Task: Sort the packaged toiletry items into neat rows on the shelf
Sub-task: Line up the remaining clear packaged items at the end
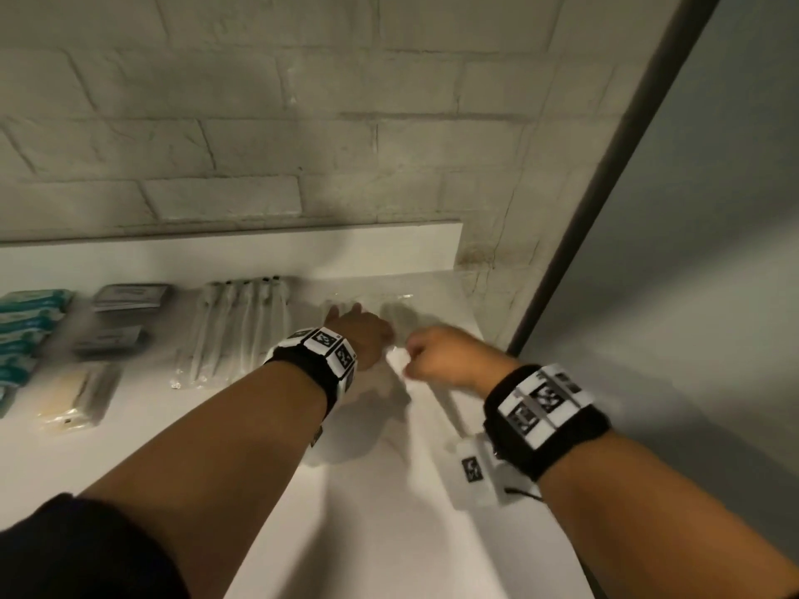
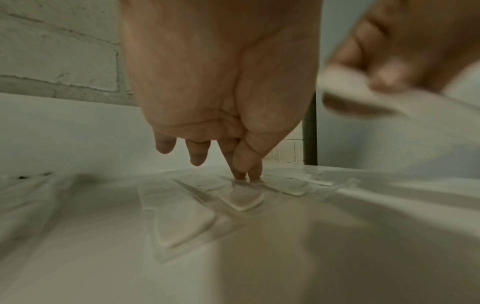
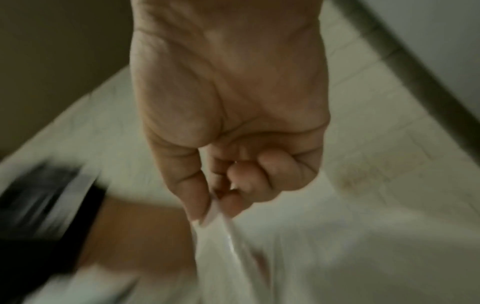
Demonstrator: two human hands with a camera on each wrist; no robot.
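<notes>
Fingers of the left hand reach straight down, tips pressing a clear flat packet lying on the white shelf. Beside them, the right hand curls, thumb and forefinger pinching another clear packet. Left of both hands, wrapped toothbrushes lie in a row.

No readable text, brand or number anywhere. Grey packets at 10 o'clock on shelf carry label print, too blurred to read. Wristbands bear black-and-white square code markers, no letters legible.
</notes>
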